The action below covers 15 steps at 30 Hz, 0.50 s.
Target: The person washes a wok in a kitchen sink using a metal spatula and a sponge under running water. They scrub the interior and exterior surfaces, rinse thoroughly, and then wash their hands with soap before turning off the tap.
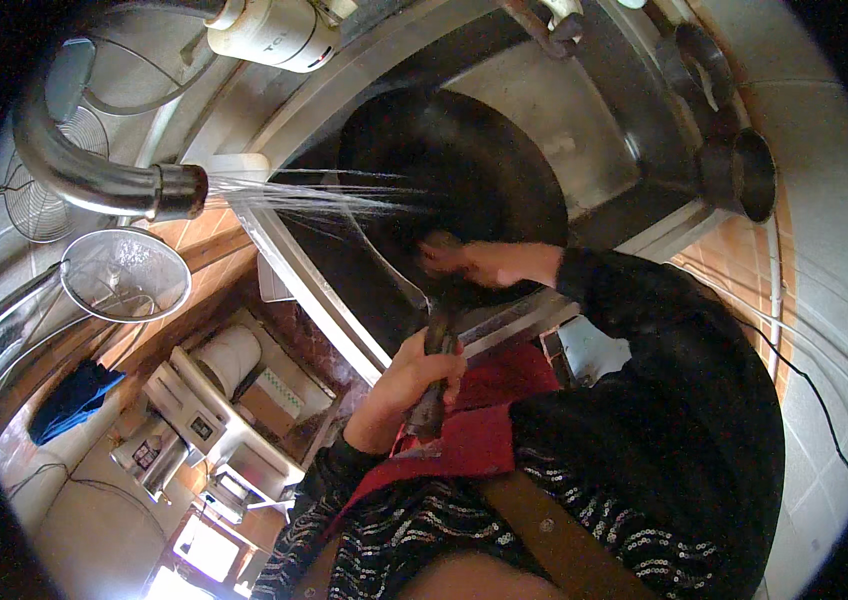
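Note:
A dark wok [499,172] lies tilted in a metal sink [319,300]. Around its wooden handle [428,412] my left hand [424,367] is closed, close to the sink's front rim. My right hand [450,259] is down in the wok's lower part, its fingers curled and blurred; whether it holds something there I cannot tell. From a curved metal faucet [184,191] at the left, water [304,199] sprays into the wok.
A mesh strainer [126,275] hangs at the left below the faucet, with a blue cloth [75,401] under it. A white water heater [274,37] is at the top left. Metal pans [754,176] hang on the right wall. A white container [244,435] with a roll stands lower left.

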Each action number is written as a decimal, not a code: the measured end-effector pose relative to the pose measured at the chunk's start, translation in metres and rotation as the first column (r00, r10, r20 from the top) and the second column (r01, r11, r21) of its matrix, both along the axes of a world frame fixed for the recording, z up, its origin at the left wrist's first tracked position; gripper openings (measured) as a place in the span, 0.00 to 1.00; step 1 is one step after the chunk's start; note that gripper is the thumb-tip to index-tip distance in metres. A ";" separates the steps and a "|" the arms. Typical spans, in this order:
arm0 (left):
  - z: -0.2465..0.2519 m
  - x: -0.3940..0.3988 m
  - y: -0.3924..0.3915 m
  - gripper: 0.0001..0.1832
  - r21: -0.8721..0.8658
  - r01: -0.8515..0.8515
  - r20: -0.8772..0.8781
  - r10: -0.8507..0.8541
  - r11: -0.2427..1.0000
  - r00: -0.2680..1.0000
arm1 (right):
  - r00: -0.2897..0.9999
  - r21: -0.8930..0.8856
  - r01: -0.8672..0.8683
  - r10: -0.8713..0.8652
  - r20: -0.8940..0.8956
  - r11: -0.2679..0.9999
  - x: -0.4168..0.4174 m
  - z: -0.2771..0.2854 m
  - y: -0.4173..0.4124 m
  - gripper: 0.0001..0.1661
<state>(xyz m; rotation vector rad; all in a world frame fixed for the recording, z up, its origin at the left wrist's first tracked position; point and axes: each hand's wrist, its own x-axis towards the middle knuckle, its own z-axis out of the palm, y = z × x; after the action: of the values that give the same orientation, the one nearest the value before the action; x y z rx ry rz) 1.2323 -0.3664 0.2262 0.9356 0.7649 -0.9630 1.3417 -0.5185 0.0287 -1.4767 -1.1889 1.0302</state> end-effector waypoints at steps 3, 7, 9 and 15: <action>0.009 0.001 0.001 0.11 0.032 0.019 -0.010 -0.019 0.999 1.000 | 0.890 -0.021 0.127 -0.105 0.445 0.992 0.047 -0.012 0.022 0.37; 0.008 0.001 0.008 0.11 0.031 0.042 0.005 -0.042 0.999 0.999 | 0.820 -0.437 0.207 0.089 0.566 0.875 0.061 -0.082 -0.031 0.41; 0.008 0.006 0.009 0.12 0.023 0.048 -0.007 -0.048 0.999 0.999 | 0.858 -0.475 0.060 0.198 0.474 0.878 0.030 -0.101 -0.059 0.44; 0.009 0.001 -0.005 0.12 0.075 0.068 -0.011 -0.068 0.995 0.998 | 0.978 0.131 0.071 -0.095 0.186 0.989 0.007 -0.014 0.039 0.45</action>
<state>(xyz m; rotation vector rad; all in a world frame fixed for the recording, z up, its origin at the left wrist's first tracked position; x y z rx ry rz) 1.2328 -0.3713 0.2356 1.0291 0.7854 -1.0037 1.3490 -0.4799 0.0148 -1.5398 -1.2912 0.7563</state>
